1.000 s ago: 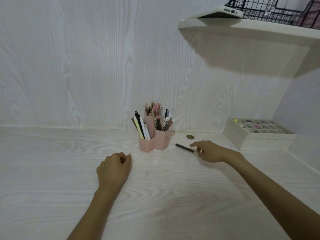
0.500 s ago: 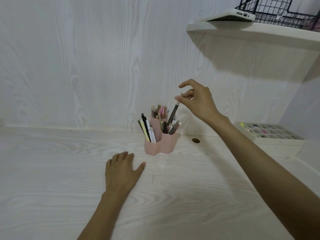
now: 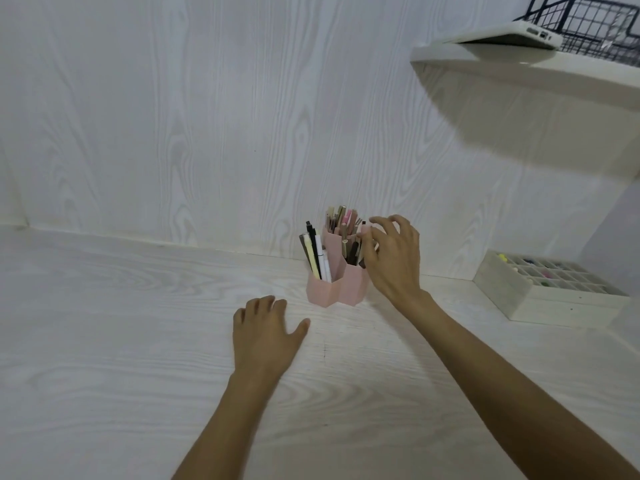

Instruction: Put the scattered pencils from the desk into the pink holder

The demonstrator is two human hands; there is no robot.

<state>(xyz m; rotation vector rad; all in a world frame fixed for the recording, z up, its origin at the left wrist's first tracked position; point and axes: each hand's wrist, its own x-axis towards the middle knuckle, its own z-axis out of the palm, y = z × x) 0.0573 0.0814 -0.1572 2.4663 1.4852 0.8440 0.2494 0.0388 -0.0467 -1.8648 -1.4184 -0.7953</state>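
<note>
Pink holder (image 3: 327,292): we log it upright on the bench (image 3: 104,341), close to the back wall panel (image 3: 207,116), its hexagonal compartments packed with pencils and pens (image 3: 317,256). Right hand (image 3: 393,259): at the holder's right side, fingers curled beside the pencil tops; whether they pinch one, we cannot tell. Left hand (image 3: 265,336): fingers spread and relaxed, palm down on the bench just in front of the holder, holding nothing. Divided wooden tray (image 3: 540,292): on the bench to the right. Shelf (image 3: 519,74): upper right, bearing a white laptop (image 3: 509,34) and a black wire basket (image 3: 588,24).
</note>
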